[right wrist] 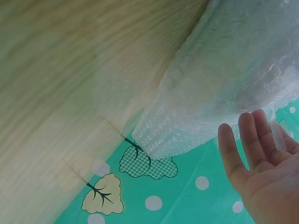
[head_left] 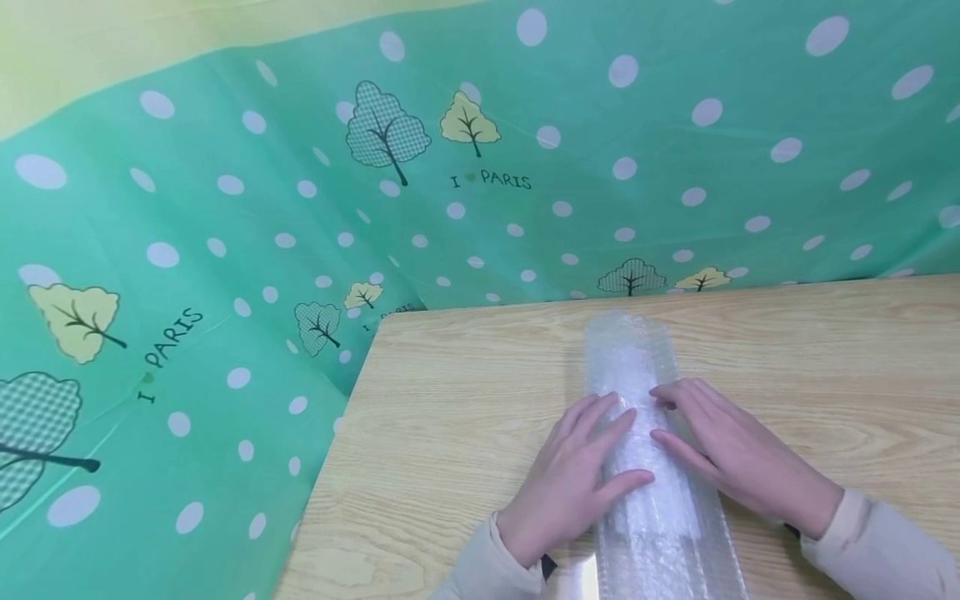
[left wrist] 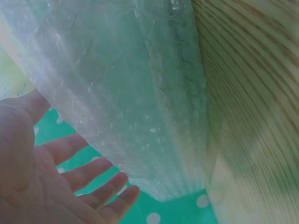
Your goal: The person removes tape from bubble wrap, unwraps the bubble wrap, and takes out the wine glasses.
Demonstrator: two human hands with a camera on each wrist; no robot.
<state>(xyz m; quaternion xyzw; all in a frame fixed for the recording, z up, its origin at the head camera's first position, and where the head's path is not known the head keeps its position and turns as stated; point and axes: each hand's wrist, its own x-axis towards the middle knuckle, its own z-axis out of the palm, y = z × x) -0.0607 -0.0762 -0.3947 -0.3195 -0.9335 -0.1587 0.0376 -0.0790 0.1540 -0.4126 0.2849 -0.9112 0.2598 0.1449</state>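
A long bundle of clear bubble wrap (head_left: 656,508) lies lengthwise on the wooden table, folded round something whitish that shows only faintly through the layers. My left hand (head_left: 573,467) rests on its left side, fingers spread and fairly straight, thumb reaching across the top. From the right, my right hand (head_left: 738,442) touches the upper surface with gently bent fingertips. In the left wrist view the extended left fingers (left wrist: 105,189) lie along the edge of the wrap (left wrist: 112,102). The right wrist view shows the right fingertips (right wrist: 225,133) against the plastic.
The light wood table (head_left: 420,417) runs under the bundle, with its left edge sloping toward the front. A green polka-dot cloth (head_left: 525,258) printed with trees hangs behind and to the left. A bright reflection shows beside the bundle near the front.
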